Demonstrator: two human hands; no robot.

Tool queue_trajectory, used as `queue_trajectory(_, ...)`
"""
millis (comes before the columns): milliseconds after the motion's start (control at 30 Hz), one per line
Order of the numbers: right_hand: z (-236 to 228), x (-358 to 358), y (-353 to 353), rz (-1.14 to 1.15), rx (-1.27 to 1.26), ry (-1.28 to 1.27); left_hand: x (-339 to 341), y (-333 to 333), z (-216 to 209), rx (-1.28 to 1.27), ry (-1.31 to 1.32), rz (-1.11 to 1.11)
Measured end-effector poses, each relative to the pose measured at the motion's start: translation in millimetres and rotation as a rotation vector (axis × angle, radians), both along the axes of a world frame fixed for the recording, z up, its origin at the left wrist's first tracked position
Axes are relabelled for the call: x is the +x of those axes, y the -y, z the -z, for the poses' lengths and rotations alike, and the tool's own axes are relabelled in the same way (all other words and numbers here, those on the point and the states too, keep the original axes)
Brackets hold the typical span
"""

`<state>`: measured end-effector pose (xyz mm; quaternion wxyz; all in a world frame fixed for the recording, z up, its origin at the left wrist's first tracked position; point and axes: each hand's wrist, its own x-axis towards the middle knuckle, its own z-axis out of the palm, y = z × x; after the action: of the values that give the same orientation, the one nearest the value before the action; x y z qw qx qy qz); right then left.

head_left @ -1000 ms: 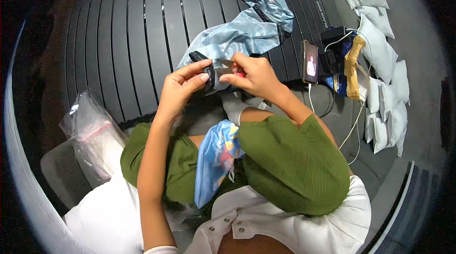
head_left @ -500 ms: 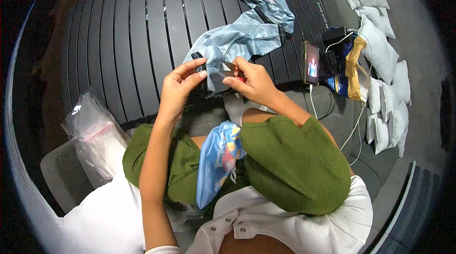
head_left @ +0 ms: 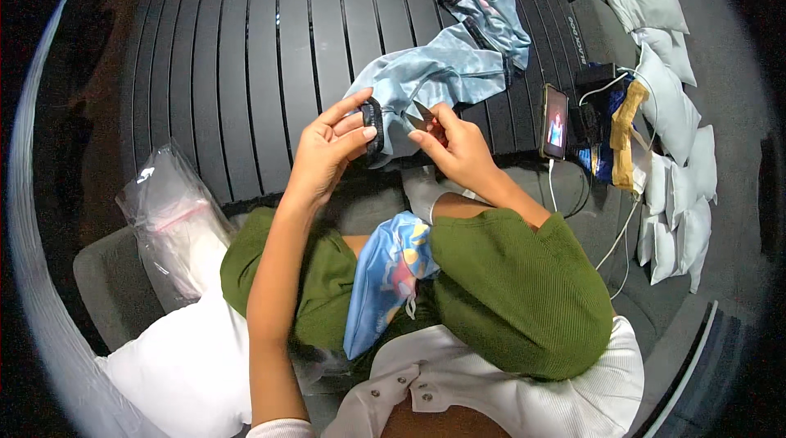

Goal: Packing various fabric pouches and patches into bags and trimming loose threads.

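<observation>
A strip of shiny light-blue cloth pieces with black edging (head_left: 442,61) lies across the slatted black tabletop. My left hand (head_left: 332,151) pinches the near piece by its gathered black band (head_left: 373,123) between thumb and fingers. Close to its right, my right hand (head_left: 463,147) is closed around small scissors (head_left: 416,119), whose handles are mostly hidden in the fingers. Their pointed metal blades face the blue cloth and look spread apart. Whether they touch the cloth I cannot tell. On my lap rests a blue printed pouch (head_left: 389,274) with a white cord.
Right of the cloth, a phone (head_left: 555,120) stands on edge with a white cable (head_left: 553,188). Beside it are a black charger box (head_left: 595,75) and a blue-and-gold package (head_left: 626,131). White pillow-like packs (head_left: 655,4) line the far right. A clear plastic bag (head_left: 176,221) sits at left.
The whole view has shifted slightly, so things appear further right. The red part of the scissors, seen before, is now hidden, and the blades show more plainly. Both hands keep their grips.
</observation>
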<state>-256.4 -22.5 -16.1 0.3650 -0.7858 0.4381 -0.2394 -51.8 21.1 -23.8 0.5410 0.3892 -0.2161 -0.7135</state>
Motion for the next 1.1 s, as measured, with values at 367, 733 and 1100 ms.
queue_trajectory(367, 0.0, -1.5, 0.5, -0.06, -0.041, -0.016, 7.4, -0.6, 1.9, 0.011, -0.078, 0.03)
queue_trajectory(733, 0.5, -1.6, 0.4, -0.096, -0.125, -0.054, 2.7, -0.3, -0.1, 0.054, -0.065, -0.028)
queue_trajectory(1100, -6.1, 6.9, 3.8, -0.193, -0.306, -0.125, -0.1, -1.8, -5.1, 0.055, 0.02, 0.013)
